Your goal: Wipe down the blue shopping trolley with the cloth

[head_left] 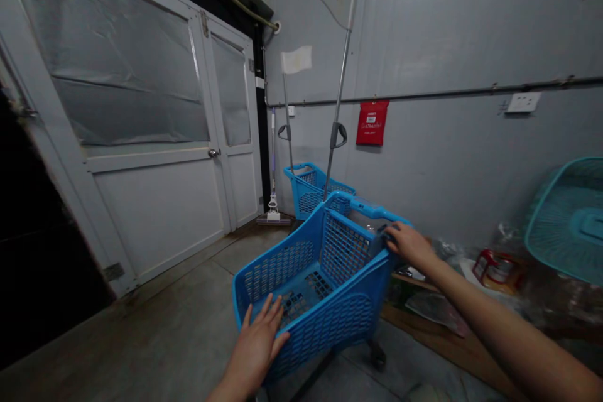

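A blue plastic shopping cart [330, 320] with mesh sides stands in front of me, its basket holding nothing that I can see. My left hand [258, 342] is at the cart's near end, fingers spread over the rim; whether the palm touches it I cannot tell. At the back right corner, beside the handle bar, my right hand [406, 244] has its fingers curled over the cart's upper edge. A grey pole [342, 69] with a pale flag-shaped panel rises behind the cart's handle end. One black caster [377, 355] shows beneath.
Behind stands a second blue cart [308, 193] with its own flag pole. A sponge mop [273, 204] leans by the white double door [160, 207]. On the right are a turquoise basket [565, 201], plastic wrap and a red package [494, 267]. A red pouch [372, 122] hangs on the wall.
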The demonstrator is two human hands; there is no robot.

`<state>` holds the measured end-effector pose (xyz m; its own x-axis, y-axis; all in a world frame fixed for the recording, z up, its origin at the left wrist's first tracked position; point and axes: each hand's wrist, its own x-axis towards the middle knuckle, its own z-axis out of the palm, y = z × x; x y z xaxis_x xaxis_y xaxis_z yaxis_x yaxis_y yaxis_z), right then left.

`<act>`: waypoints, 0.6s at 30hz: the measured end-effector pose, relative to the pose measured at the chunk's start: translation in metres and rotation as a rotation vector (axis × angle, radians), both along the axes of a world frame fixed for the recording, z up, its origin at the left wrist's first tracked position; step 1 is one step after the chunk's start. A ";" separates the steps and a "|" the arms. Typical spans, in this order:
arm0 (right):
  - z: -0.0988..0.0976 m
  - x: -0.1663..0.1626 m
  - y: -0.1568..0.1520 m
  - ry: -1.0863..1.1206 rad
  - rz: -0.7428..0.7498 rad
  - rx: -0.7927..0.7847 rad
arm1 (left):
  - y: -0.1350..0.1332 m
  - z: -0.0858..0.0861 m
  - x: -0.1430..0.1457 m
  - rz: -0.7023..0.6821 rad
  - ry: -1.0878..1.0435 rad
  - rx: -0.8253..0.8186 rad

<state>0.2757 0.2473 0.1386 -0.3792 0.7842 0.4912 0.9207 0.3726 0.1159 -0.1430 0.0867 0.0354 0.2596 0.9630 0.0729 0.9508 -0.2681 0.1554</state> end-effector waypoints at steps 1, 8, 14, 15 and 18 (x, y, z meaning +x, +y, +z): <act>0.010 0.017 0.011 0.006 -0.050 0.015 | 0.001 0.000 -0.002 -0.008 -0.004 -0.003; 0.022 0.045 0.030 0.035 -0.048 0.008 | 0.014 -0.006 -0.018 -0.049 0.002 0.024; 0.010 0.010 -0.003 0.075 0.045 -0.004 | 0.035 0.007 -0.037 0.031 0.075 0.044; 0.009 0.003 -0.010 0.085 0.070 -0.006 | 0.039 0.011 -0.033 0.061 0.081 0.052; 0.002 -0.020 -0.032 0.124 0.169 0.005 | 0.050 0.026 -0.002 0.057 0.041 0.080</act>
<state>0.2557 0.2152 0.1404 -0.4415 0.7119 0.5462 0.8526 0.5225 0.0082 -0.1454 0.1366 0.0613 0.2085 0.9678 0.1407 0.9700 -0.2230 0.0967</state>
